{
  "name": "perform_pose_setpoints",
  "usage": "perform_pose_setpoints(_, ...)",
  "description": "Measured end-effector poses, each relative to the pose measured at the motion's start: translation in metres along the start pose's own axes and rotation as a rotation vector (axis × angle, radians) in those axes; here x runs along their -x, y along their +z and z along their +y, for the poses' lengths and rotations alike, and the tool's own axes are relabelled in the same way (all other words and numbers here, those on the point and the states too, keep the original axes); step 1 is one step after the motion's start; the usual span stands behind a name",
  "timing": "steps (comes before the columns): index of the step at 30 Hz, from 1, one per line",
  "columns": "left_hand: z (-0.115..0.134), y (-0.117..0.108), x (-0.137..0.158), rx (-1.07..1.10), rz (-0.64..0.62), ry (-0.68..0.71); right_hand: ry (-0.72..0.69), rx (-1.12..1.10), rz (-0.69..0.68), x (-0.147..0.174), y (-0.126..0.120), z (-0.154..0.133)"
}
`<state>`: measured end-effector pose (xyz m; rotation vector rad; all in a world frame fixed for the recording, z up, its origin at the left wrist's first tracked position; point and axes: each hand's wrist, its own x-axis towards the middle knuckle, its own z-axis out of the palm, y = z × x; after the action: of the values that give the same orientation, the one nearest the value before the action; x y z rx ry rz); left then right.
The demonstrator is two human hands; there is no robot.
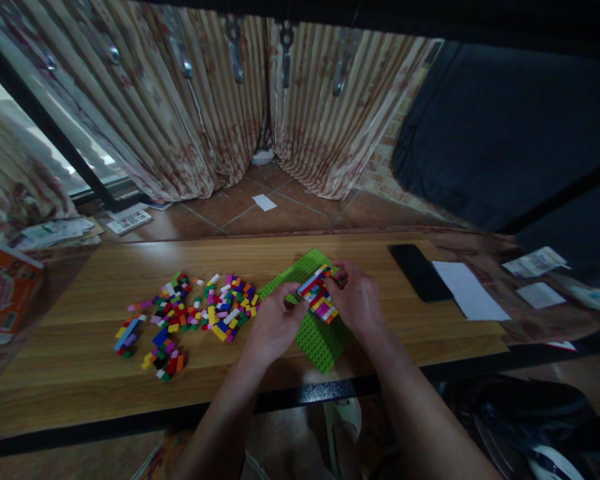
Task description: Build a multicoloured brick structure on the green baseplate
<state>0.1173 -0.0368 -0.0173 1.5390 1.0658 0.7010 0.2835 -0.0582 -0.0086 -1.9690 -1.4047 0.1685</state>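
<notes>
A multicoloured model of toy building bricks (321, 301) sits over the green studded baseplate (323, 343), which lies turned at an angle on the table. My left hand (276, 321) grips the left side of the model with thumb and fingers. From the right, my right hand (356, 297) has its bent fingers closed on the model's upper right edge. Whether a loose brick is between those fingers is hidden. To the left of my hands lies a scattered pile of loose toy bricks (225, 310) in many colours.
The wooden table (380, 347) has a dark front edge. On its right lie a black phone (420, 273) and a white sheet of paper (470, 291). An orange box (5, 290) stands beyond the left end. Striped curtains (205, 120) hang behind.
</notes>
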Motion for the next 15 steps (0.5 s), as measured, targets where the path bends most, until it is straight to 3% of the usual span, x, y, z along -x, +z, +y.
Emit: perform_pose_setpoints(15,0.0034,-0.0005,0.0003,-0.026,0.014,-0.011,-0.135,-0.009,0.108,0.0075,0.0026,0.001)
